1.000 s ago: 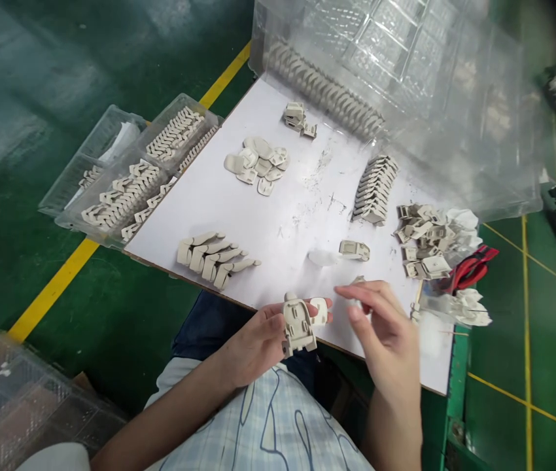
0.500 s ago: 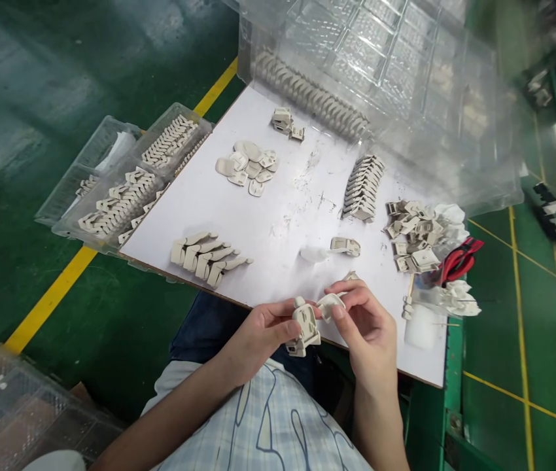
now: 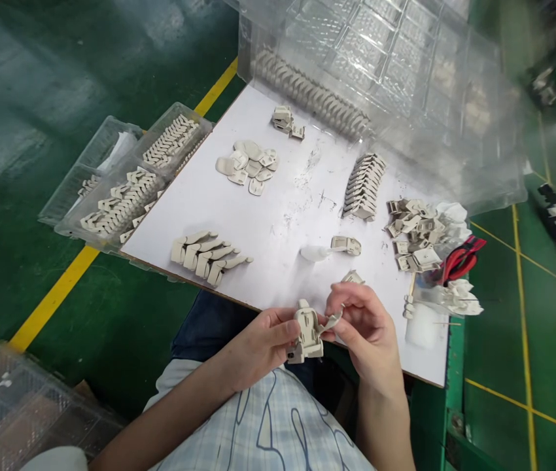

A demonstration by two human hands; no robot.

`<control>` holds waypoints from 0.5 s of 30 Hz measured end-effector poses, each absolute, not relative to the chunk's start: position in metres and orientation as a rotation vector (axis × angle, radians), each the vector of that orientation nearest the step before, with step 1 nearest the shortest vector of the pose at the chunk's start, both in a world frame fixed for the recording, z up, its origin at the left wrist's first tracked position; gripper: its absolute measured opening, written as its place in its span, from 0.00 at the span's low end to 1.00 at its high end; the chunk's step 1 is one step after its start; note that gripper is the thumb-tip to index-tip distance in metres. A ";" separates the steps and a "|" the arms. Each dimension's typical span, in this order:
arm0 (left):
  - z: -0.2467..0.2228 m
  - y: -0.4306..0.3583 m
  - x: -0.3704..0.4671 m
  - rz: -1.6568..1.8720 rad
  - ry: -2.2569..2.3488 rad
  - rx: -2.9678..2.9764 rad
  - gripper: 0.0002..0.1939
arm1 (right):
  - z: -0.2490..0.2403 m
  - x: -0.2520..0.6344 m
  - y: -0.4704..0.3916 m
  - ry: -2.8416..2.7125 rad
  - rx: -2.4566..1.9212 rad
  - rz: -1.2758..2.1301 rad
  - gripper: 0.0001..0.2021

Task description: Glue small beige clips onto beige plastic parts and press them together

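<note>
My left hand [image 3: 274, 337] is closed on a small beige model car seat [image 3: 308, 331], held upright with its front towards me. Between the thumb and fingers of my right hand [image 3: 364, 320] is a thin, curved beige panel [image 3: 331, 320], tilted beside the seat's right side. Whether the panel touches the seat I cannot tell. Just beyond my right fingers lies a beige part [image 3: 352, 277], and farther up the board are a white dropper bottle [image 3: 313, 253] and another beige seat part [image 3: 346, 245].
On the white board [image 3: 302, 190] are a row of angled parts [image 3: 209, 256], a pile of flat panels [image 3: 248, 163], stacked parts [image 3: 364, 186] and loose pieces [image 3: 418, 232]. Red-handled pliers [image 3: 458, 260] lie at the right. Clear trays [image 3: 356, 59] stand behind; more trays [image 3: 125, 176] sit left.
My right hand has turned the panel from facing me to nearly edge-on beside the seat. The seat in my left hand has turned slightly more upright.
</note>
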State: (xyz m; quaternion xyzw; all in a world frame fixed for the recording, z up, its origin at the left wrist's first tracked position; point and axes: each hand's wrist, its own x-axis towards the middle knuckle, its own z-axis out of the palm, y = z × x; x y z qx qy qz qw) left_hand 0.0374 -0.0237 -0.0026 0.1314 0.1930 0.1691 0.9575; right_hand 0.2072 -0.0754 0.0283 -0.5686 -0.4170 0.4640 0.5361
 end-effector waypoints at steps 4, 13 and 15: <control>0.002 -0.023 0.037 0.366 0.449 0.394 0.27 | 0.032 0.211 -0.077 -0.989 -1.397 1.014 0.04; 0.017 -0.015 0.035 0.425 0.659 0.831 0.27 | 0.039 0.205 -0.071 -0.994 -1.492 1.150 0.02; 0.018 -0.015 0.035 0.427 0.676 0.853 0.27 | 0.036 0.204 -0.071 -0.930 -1.486 1.184 0.03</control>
